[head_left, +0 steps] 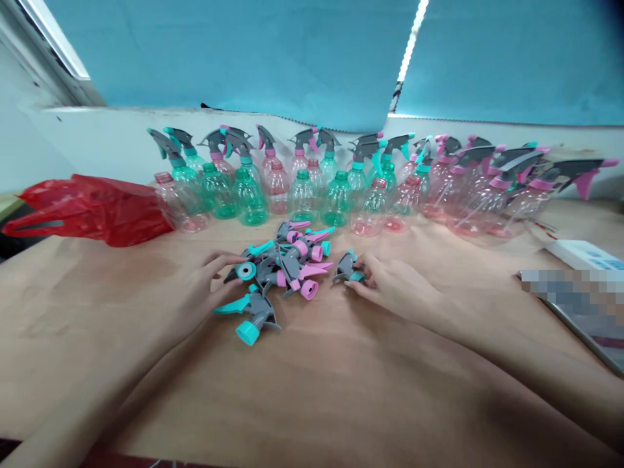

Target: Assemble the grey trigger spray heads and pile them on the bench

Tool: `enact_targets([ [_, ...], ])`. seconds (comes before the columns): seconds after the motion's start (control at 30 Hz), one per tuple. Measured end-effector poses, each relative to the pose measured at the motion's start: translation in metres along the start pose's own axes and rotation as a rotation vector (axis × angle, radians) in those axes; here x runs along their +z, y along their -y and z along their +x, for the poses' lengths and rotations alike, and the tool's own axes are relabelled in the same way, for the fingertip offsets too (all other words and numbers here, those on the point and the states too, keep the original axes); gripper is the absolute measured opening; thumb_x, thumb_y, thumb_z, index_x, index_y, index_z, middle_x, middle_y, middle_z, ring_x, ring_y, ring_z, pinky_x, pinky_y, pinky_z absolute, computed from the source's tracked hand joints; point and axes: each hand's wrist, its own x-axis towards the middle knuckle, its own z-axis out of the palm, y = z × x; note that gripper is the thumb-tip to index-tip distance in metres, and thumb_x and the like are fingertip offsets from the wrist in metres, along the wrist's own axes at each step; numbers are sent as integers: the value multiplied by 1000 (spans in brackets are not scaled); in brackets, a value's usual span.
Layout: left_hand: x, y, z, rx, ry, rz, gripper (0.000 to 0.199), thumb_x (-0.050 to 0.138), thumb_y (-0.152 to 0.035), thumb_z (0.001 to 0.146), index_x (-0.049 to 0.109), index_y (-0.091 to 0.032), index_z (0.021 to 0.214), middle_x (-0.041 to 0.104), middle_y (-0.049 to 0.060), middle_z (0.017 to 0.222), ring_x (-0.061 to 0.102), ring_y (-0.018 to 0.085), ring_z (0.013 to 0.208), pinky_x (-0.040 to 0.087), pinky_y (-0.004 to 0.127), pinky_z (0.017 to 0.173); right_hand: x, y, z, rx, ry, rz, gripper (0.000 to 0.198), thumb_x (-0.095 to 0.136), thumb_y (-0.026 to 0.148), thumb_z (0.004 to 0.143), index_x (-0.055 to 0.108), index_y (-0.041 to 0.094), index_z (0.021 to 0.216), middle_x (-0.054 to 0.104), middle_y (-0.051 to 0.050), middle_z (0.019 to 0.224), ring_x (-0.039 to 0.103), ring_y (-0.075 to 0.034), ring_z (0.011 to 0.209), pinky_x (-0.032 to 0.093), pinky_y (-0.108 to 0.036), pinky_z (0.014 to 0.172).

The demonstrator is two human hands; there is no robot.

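Several grey spray heads with pink or teal triggers and collars lie in a pile [291,263] on the table. At the pile's left side, my left hand [214,286] has its fingers closed on a spray head with a teal collar [246,271]. To the right of the pile, my right hand [383,279] pinches another grey and teal spray head [346,266] close to the tabletop. One loose teal-trigger spray head [256,315] lies nearest to me, its collar facing down and left.
Behind the pile stand green and pink clear bottles [251,198], several uncapped, others fitted with spray heads. A red plastic bag [97,208] lies at the left. On the right are a flat dark-edged device [580,318] and a white box [585,253].
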Motion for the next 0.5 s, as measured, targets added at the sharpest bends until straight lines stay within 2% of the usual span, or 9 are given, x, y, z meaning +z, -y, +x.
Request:
enact_targets([
  [0.2,3,7,8,151,137,70,32,50,-34,87,58,-25,116,58,9,117,53,28,107,43,42,90,-9,-22,-23,57,11,-30,22,48,36,83,57,20,94,64,-4,70,58,-19,56,36,-29,50],
  [0.3,8,11,11,178,154,86,29,48,-32,88,60,-25,114,60,7,116,53,27,105,42,41,90,-19,-52,-49,137,30,-40,25,44,37,85,58,21,97,62,-2,63,59,-20,56,39,-30,50],
  [0.43,13,15,15,150,99,137,28,42,-29,92,63,-19,107,64,6,103,53,25,96,42,38,87,-35,-97,-83,220,66,-55,25,48,41,84,60,22,96,65,-4,71,61,-22,62,43,-34,57],
  [0.5,8,12,15,158,132,186,29,42,-29,92,60,-17,112,63,7,101,53,25,95,41,38,86,-40,-114,-96,248,74,-67,27,49,44,84,59,22,94,66,-6,74,61,-23,63,42,-35,58],
])
